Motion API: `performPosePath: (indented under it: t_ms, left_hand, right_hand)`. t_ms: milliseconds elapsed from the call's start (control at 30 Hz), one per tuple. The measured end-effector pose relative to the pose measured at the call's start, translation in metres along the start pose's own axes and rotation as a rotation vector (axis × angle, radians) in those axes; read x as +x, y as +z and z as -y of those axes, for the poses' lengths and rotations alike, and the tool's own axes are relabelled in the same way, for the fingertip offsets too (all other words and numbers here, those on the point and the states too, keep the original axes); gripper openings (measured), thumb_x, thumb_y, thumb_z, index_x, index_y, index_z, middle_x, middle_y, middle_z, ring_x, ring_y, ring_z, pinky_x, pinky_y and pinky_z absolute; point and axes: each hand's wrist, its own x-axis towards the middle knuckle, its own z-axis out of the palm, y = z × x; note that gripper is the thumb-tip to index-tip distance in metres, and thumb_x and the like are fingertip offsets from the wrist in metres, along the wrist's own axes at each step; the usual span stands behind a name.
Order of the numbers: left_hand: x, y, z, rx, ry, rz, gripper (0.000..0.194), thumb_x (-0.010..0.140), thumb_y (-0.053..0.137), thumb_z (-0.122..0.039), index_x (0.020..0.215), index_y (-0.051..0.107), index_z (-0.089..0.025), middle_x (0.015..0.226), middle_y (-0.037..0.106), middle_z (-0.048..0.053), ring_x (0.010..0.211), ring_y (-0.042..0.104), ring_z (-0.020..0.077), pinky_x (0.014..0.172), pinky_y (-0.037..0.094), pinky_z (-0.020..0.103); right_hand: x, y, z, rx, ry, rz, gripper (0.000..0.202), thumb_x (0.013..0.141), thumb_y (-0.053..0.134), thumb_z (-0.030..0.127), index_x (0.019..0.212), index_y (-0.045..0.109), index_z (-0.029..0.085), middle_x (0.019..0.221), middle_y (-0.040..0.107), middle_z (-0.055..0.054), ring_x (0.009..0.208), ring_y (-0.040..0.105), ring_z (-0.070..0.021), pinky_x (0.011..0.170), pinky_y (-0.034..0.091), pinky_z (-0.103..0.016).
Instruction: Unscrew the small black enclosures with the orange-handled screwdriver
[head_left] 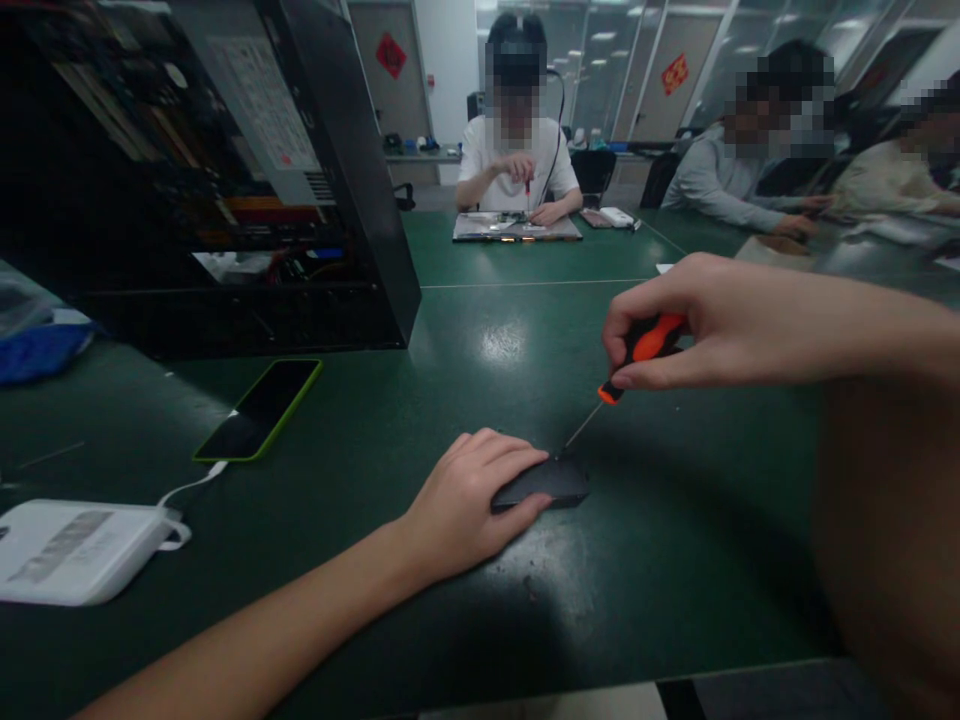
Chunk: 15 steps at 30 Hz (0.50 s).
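A small dark rectangular block (551, 482) lies flat on the green table (675, 590). My left hand (480, 490) grips it from the left, fingers along its far edge and thumb along its near side. Above and to the right, my right hand (667, 325) is wrapped round the orange and black handle of a screwdriver (651, 343). The screwdriver slants down to the left, and its tip meets the block's far edge, close to my left fingertips. What lies under the tip is too small to tell.
A black computer case (360, 200) with an open side stands at the back left. Near it are a green-edged phone (259, 410), a cabled white power bank (82, 550) and a blue bag (41, 352). Across the table a person (517, 140) works on a flat panel (480, 228); others sit right.
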Motion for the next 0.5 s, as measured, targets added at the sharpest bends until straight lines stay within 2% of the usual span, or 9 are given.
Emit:
performPosePath:
  t_ms: [233, 400, 500]
  left_hand:
    - [0.000, 0.000, 0.000, -0.017, -0.011, 0.004, 0.034, 0.095, 0.071, -0.035, 0.126, 0.071, -0.021, 0.121, 0.076, 0.010, 0.106, 0.068, 0.0281, 0.088, 0.052, 0.044]
    - [0.001, 0.000, 0.000, -0.061, -0.045, 0.004, 0.035, 0.092, 0.075, -0.035, 0.125, 0.071, -0.022, 0.120, 0.077, 0.008, 0.107, 0.068, 0.0277, 0.091, 0.051, 0.045]
    - [0.001, 0.001, -0.001, -0.088, -0.070, -0.006, 0.036, 0.091, 0.076, -0.034, 0.124, 0.071, -0.022, 0.119, 0.077, 0.007, 0.107, 0.068, 0.0277, 0.092, 0.051, 0.045]
  right_hand:
    - [0.011, 0.013, 0.004, -0.042, -0.034, 0.051, 0.006, 0.087, 0.074, 0.030, 0.084, 0.074, 0.024, 0.074, 0.072, 0.004, 0.061, 0.062, -0.0111, 0.054, 0.042, -0.024]
    - [0.012, 0.015, 0.008, -0.046, -0.018, 0.077, 0.003, 0.085, 0.075, 0.025, 0.083, 0.073, 0.024, 0.075, 0.071, 0.005, 0.061, 0.062, -0.0105, 0.056, 0.042, -0.024]
    - [0.011, 0.016, 0.017, -0.055, -0.022, 0.084, 0.007, 0.087, 0.076, 0.029, 0.084, 0.072, 0.024, 0.076, 0.071, 0.005, 0.063, 0.062, -0.0111, 0.056, 0.042, -0.024]
